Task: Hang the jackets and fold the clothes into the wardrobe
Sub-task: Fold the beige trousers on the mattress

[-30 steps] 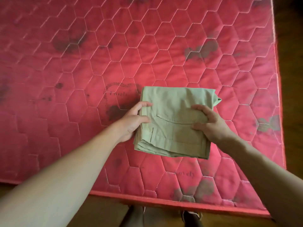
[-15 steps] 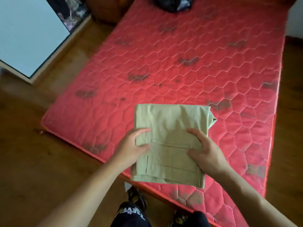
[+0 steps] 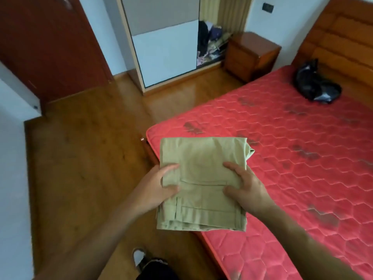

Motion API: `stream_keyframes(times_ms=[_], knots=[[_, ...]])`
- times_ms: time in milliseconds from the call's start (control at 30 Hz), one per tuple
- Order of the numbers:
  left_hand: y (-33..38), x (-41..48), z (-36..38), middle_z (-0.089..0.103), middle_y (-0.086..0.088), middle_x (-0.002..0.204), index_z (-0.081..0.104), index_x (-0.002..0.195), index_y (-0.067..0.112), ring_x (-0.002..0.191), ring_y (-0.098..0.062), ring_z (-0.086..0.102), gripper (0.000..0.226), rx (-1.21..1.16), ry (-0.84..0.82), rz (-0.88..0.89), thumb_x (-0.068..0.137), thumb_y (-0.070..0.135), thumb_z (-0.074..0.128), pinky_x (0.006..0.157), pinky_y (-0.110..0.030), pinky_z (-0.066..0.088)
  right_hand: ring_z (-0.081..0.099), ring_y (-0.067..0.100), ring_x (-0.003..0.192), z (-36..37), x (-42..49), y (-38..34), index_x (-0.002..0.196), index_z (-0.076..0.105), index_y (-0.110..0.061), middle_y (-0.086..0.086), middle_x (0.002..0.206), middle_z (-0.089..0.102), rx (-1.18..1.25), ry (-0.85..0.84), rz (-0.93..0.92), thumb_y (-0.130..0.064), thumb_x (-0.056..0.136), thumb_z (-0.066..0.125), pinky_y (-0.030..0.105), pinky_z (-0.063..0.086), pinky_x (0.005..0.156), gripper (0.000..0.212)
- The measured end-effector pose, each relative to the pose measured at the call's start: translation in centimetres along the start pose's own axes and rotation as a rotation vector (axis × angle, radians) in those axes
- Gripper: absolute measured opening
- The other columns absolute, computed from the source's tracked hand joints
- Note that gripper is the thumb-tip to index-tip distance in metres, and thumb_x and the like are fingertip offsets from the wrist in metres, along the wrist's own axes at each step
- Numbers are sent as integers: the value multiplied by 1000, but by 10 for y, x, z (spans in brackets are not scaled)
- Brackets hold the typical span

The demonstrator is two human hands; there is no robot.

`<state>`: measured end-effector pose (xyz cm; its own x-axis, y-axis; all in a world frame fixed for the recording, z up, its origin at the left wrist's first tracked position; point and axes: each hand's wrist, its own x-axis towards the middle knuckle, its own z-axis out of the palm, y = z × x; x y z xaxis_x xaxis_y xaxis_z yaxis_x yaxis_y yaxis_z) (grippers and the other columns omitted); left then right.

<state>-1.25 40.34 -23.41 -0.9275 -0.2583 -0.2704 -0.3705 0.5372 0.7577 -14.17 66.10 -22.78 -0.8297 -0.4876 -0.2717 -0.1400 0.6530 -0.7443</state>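
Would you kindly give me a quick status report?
Left hand and right hand grip folded khaki trousers, over mattress corner. Wardrobe ahead, partly open. Only floor between.

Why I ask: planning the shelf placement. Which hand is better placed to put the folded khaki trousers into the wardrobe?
Left, marginally. Both grip the trousers, but the left hand is on the wooden floor side, toward the wardrobe opening; the right hand is over the mattress.

Dark trousers (image 3: 156, 269), white-toed shoe (image 3: 139, 256)
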Motion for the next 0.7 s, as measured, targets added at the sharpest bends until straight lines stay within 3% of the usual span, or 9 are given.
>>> stream_keyframes(times_ms=[133,267,400,567,700], knots=[[-53,-11,-86,42,19,143,42,147,46,132,-2,41,68,40,60,-54,86,47,73,107,-28,38,54,15,115,53,42,-82,140,53,-43,-10,128,49,-11,-80,-82,-14,80,75,35,51,94,70],[-105,-20,-172,41,17,149,35,151,47,136,-5,42,75,37,106,-118,85,50,70,112,-36,41,54,14,115,113,77,-160,137,53,-49,-12,127,50,2,-137,-146,-14,81,73,31,51,92,69],[-141,-28,-250,43,16,147,34,150,50,131,-9,48,77,13,146,-178,83,47,72,107,-39,48,54,17,117,159,111,-228,143,49,-45,-10,131,48,-55,-196,-218,-17,85,71,39,53,97,69],[-167,-8,-320,38,17,152,26,156,41,134,-8,45,86,15,200,-150,86,40,75,108,-37,48,51,15,121,186,160,-287,149,43,-44,-10,134,45,-81,-262,-245,-24,88,73,39,51,102,71],[-188,30,-354,36,21,152,25,155,46,136,-4,43,85,-28,221,-147,86,42,75,111,-37,46,51,14,122,200,215,-314,149,45,-41,-9,135,46,-63,-275,-264,-21,87,76,37,50,104,72]])
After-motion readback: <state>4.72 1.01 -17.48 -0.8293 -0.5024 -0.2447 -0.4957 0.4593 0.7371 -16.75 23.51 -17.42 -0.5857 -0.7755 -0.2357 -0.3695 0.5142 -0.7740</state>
